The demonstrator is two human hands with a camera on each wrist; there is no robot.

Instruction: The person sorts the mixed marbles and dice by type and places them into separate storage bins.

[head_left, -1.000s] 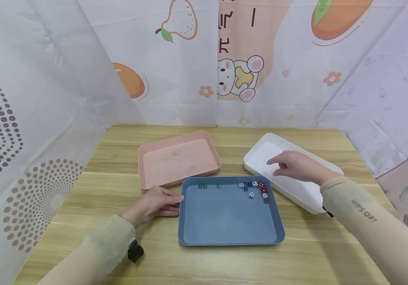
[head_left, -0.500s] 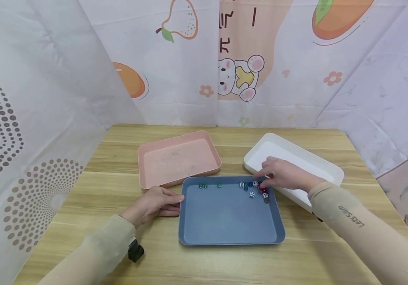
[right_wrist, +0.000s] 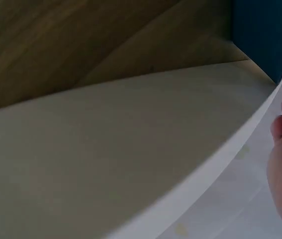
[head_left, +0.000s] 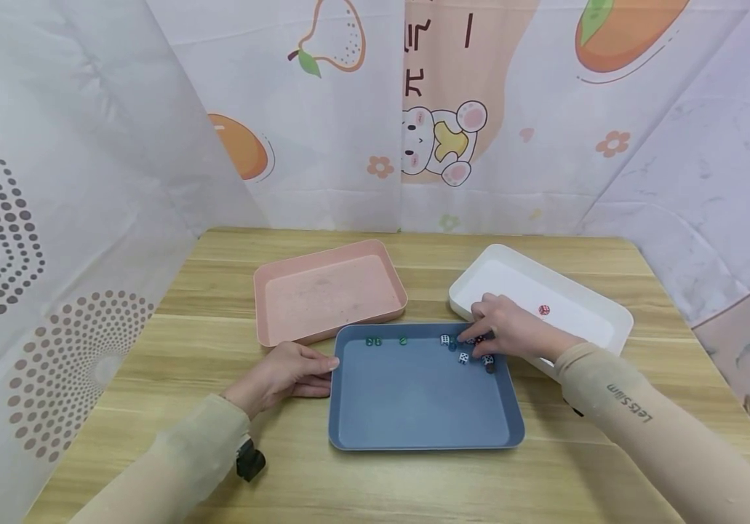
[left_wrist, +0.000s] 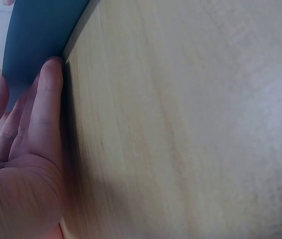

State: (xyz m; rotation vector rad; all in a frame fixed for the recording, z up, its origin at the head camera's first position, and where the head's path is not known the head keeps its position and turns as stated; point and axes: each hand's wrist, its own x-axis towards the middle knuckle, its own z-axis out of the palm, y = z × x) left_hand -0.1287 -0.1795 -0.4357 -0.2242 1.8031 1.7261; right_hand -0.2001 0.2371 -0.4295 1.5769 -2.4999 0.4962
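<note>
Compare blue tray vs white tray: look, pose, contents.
Colour: the blue tray is slate blue; the white tray is white.
Pose: the blue tray lies square to the person, the white tray slanted.
Contents: the blue tray holds white dice and green pieces; the white tray shows a red die, part hidden.
Shared: both shallow, rectangular, round-cornered.

Looks like a small, makeshift screened-off work booth, judging by the wood-grain table [head_left: 414, 487] walled in closely by a back cloth [head_left: 322, 182] printed with cartoon fruit [head_left: 623, 36], a dotted left sheet [head_left: 119, 182] and a marbled right sheet [head_left: 715, 175], too enclosing to tell home from office
</note>
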